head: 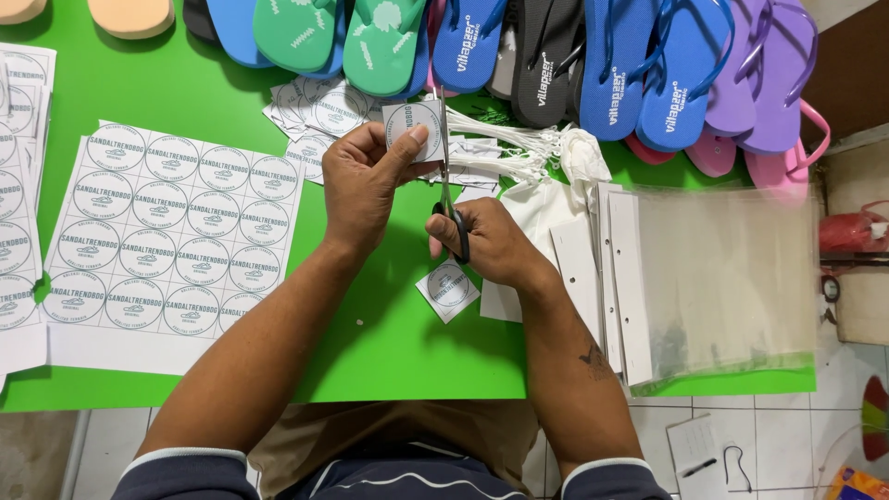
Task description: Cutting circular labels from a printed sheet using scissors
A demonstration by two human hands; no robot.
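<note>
My left hand point(363, 178) pinches a small square paper label point(414, 124) with a round printed mark, held up over the green table point(389, 352). In my right hand point(486, 243) are black-handled scissors point(448, 190), their blades pointing up along the label's right edge. One cut label point(448, 289) lies on the table just under my right hand. A large white sheet of round printed labels point(171, 227) lies to the left of my left arm.
Flip-flops in blue, green, black, purple and pink point(556, 56) line the table's far edge. A pile of cut labels point(319, 111) and white plastic ties point(519, 148) lie behind my hands. Clear bags with white card headers point(713, 278) stack at right. More label sheets point(18, 120) sit far left.
</note>
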